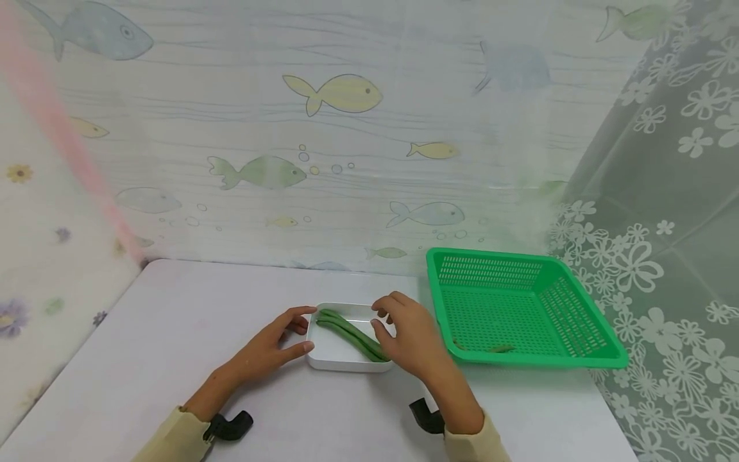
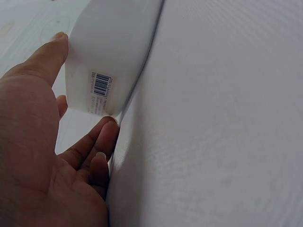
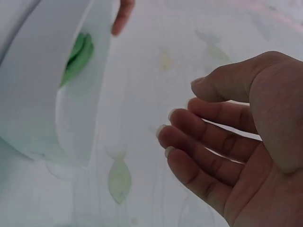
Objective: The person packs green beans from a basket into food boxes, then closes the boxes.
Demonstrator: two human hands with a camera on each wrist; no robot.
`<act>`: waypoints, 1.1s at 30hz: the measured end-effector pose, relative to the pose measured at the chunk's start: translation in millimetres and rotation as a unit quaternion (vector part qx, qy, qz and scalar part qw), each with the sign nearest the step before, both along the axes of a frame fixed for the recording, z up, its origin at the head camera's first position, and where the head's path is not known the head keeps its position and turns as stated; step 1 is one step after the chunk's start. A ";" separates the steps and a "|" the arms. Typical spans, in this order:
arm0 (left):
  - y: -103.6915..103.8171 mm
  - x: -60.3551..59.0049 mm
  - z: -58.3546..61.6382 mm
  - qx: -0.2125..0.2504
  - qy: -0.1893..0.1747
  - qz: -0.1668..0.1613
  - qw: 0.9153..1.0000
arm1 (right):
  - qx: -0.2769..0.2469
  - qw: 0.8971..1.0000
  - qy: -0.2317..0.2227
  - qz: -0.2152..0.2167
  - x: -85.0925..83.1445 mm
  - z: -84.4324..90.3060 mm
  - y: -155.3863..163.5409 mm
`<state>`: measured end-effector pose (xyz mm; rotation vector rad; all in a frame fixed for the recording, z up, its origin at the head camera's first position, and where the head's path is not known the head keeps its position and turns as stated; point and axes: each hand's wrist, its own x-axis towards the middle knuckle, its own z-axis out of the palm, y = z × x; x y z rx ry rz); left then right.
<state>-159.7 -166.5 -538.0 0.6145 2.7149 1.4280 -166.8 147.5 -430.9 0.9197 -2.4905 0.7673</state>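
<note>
A white table (image 1: 173, 359) carries a green plastic basket (image 1: 519, 308) at the right and, just beside it, a white rectangular tray (image 1: 337, 356) holding green beans (image 1: 352, 333). The left hand (image 1: 271, 346) touches the tray's left edge, thumb and fingers spread. The right hand (image 1: 407, 333) hovers at the tray's right side, fingers loosely curved, gripping nothing.

A tray (image 1: 335, 359) sits low in the middle of the frame on the tabletop (image 1: 173, 333), with beans (image 1: 352, 335) lying in it. The left hand (image 1: 267, 350) is at its left edge, the right hand (image 1: 411, 337) at its right. A basket (image 1: 577, 359) stands just right of them, against the wall (image 1: 369, 128) behind.
</note>
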 end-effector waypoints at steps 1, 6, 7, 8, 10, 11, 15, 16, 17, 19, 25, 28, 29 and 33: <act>0.0 0.0 -0.1 0.000 -0.001 0.000 1.000 | -0.002 1.000 -0.001 -0.001 0.0 1.7 2.7; -1.0 -0.7 -1.5 -0.001 -0.002 0.001 1.000 | -0.007 1.000 -0.010 -0.008 0.4 10.1 13.7; -1.4 -0.8 -1.7 -0.001 -0.003 0.002 1.000 | -0.007 1.000 -0.010 -0.011 0.5 11.4 15.4; -1.8 -0.9 -2.0 -0.002 -0.002 0.002 1.000 | -0.008 1.000 -0.010 -0.014 0.8 12.6 16.8; -2.2 -0.6 -1.9 -0.002 -0.003 0.002 1.000 | -0.010 1.000 -0.010 -0.021 0.9 14.4 19.7; -2.2 -0.4 -1.8 -0.002 -0.003 0.002 1.000 | -0.011 1.000 -0.011 -0.025 0.9 15.8 21.0; -1.8 0.0 -1.1 -0.001 -0.002 0.003 1.000 | -0.018 0.999 -0.017 -0.042 -0.4 21.1 28.7; -1.7 0.0 -1.1 -0.001 -0.001 0.003 1.000 | -0.020 0.999 -0.019 -0.046 -1.4 22.1 31.5; -1.5 0.0 -1.2 -0.001 -0.001 0.002 1.000 | -0.024 0.998 -0.019 -0.050 -2.4 23.0 34.5; -1.3 -0.2 -1.4 -0.001 -0.001 0.003 1.000 | -0.033 0.998 -0.022 -0.058 -4.2 24.8 41.6; -0.7 -1.0 -1.2 -0.001 -0.003 0.002 1.000 | -0.046 0.995 -0.037 -0.080 -8.3 32.2 65.3; -0.5 -1.3 -0.5 -0.001 -0.002 0.002 1.000 | -0.040 0.994 -0.047 -0.088 -10.2 34.4 76.8; -0.4 -1.3 -0.3 -0.002 -0.002 0.002 1.000 | -0.037 0.994 -0.050 -0.090 -10.8 34.5 80.6; -0.7 -1.3 -0.1 -0.004 -0.001 0.002 1.000 | -0.031 0.994 -0.061 -0.086 -13.0 33.9 95.2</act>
